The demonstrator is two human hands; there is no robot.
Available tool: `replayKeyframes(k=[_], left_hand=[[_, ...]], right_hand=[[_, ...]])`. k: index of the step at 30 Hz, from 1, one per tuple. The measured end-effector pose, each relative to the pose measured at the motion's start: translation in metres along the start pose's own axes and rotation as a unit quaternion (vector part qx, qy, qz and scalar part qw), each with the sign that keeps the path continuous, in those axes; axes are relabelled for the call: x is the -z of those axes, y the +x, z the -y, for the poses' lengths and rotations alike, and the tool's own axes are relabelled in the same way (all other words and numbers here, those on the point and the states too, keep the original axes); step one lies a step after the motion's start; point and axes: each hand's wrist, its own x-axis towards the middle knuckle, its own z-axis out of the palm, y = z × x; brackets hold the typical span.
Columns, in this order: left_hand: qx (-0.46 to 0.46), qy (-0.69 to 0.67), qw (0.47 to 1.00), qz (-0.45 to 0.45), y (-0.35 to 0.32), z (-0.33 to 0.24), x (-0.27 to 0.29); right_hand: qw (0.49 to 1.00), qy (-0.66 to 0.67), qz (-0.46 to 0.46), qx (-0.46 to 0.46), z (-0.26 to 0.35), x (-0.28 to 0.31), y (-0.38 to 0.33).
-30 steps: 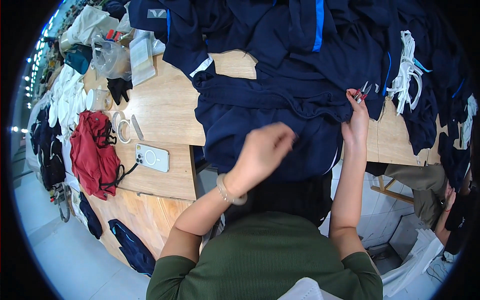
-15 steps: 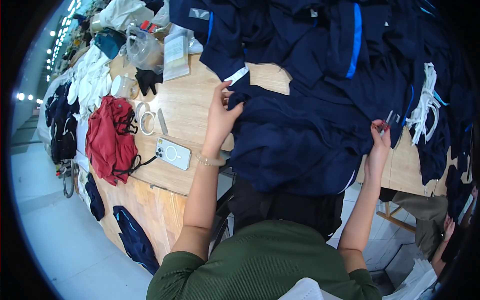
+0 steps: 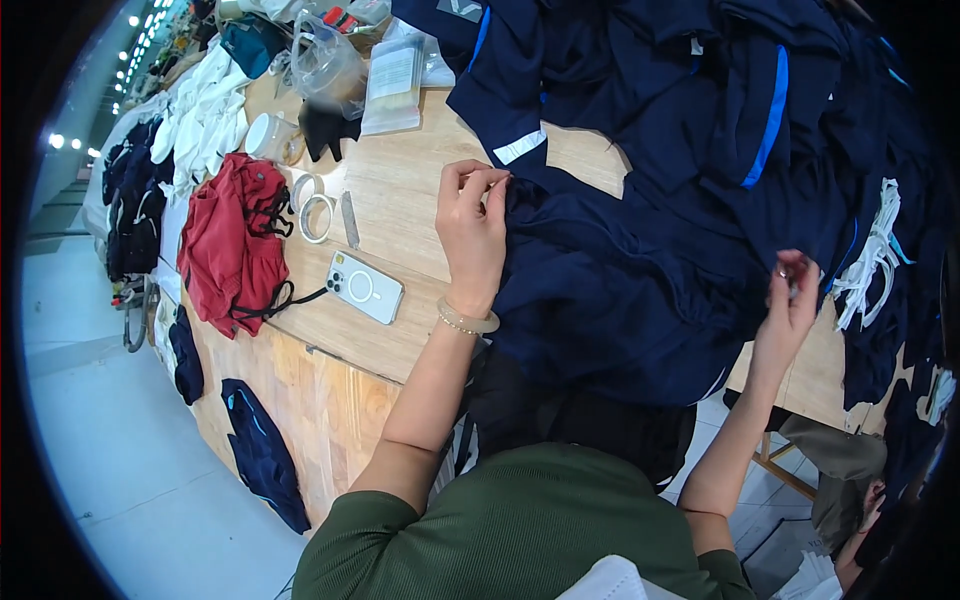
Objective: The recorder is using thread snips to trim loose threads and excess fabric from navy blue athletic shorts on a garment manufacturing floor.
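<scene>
A dark navy garment lies bunched over the table's near edge and hangs toward my lap. At its upper left corner my left hand is closed, fingertips pinching the cloth edge. My right hand is off to the garment's right side, fingers curled around a small shiny tool that they mostly hide; its kind is hard to make out. Beyond both hands more navy garments with bright blue stripes are heaped. A white strip shows on one navy piece just past my left hand.
Left on the wooden table lie a phone, tape rolls, a red cloth bag and plastic bags. White cords hang at the right. A navy piece lies on the lower left tabletop. Another person's arm shows at the right rim.
My left fingers, spread apart before, have closed into a pinch at the cloth edge. My right hand has turned, its fingers curled in over the small tool. The whole view has shifted a little.
</scene>
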Motion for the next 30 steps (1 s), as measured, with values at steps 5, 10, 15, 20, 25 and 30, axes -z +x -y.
replayKeyframes(k=[5, 10, 15, 20, 25, 30], left_hand=[[0.071, -0.056, 0.996, 0.009, -0.006, -0.014, -0.002], [0.000, 0.000, 1.000, -0.020, -0.011, -0.015, -0.006], [0.012, -0.058, 0.998, 0.035, -0.018, -0.011, -0.009], [-0.017, 0.016, 0.999, 0.046, -0.023, -0.017, -0.003], [0.023, 0.005, 0.999, 0.049, -0.027, -0.015, -0.001], [0.030, -0.012, 0.998, 0.047, -0.027, -0.016, 0.000]], right_hand=[[0.984, 0.089, 0.142, -0.052, 0.038, -0.052, 0.003], [0.970, 0.053, 0.226, 0.066, 0.060, -0.107, 0.013], [0.923, 0.199, 0.312, -0.103, 0.058, -0.145, 0.015], [0.884, 0.180, 0.352, -0.250, 0.058, -0.148, 0.020], [0.870, 0.129, 0.394, -0.268, 0.069, -0.160, 0.020], [0.869, 0.122, 0.394, -0.273, 0.066, -0.170, 0.020]])
